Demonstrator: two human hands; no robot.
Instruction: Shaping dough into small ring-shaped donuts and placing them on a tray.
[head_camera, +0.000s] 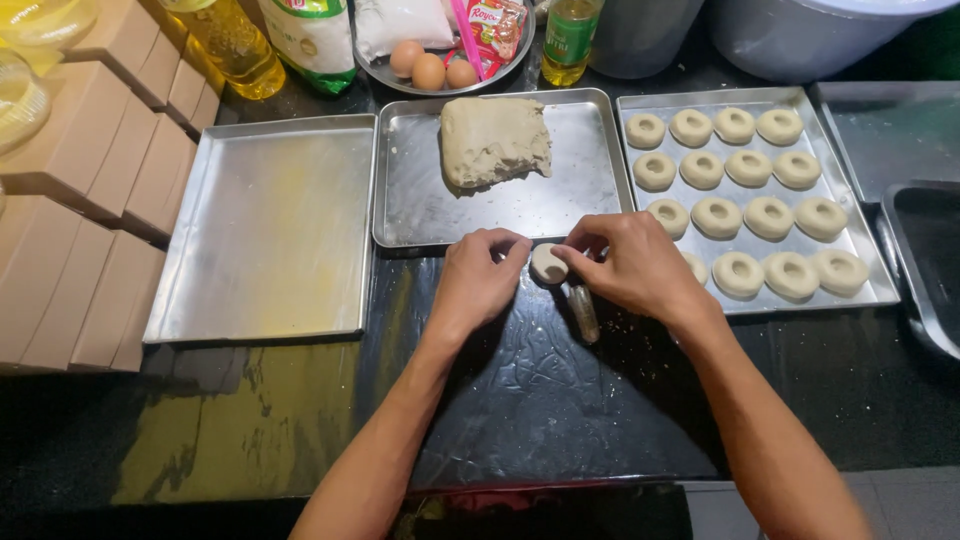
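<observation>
Along the far left edge we see stacked cardboard boxes (90, 200), plain and matte, crowding the side of an empty metal tray (265, 230) whose raised rim leaves a narrow strip of dark worktop (540, 400) in front of it. Behind that tray stand oil bottles (235, 45) and a round dish of eggs (430, 68).

The middle tray (600, 190) holds a rough, lumpy slab of pale dough (493, 140) toward its back; its front half is bare, dusty metal. Just in front of its near rim, over the black, wrinkled plastic sheet on the worktop, our left hand (478, 280) curls with fingertips drawn in, thumb and forefinger touching the left side of a small dough piece (548, 264). The piece is round and flattish, smooth and off-white, with no long axis that we can make out; its broad face tilts up toward us. Our right hand (632, 265) pinches its right side, fingers narrow around it. Below the piece a short clear tube (584, 312) lies on the sheet, its long axis running near to far.

To the right, a third tray (860, 290) carries rows of ring-shaped dough pieces (768, 216), close-set, nearly filling it. A dark tray (925, 270) sits at the right edge. The widest open room is the worktop nearest us, between our forearms.
</observation>
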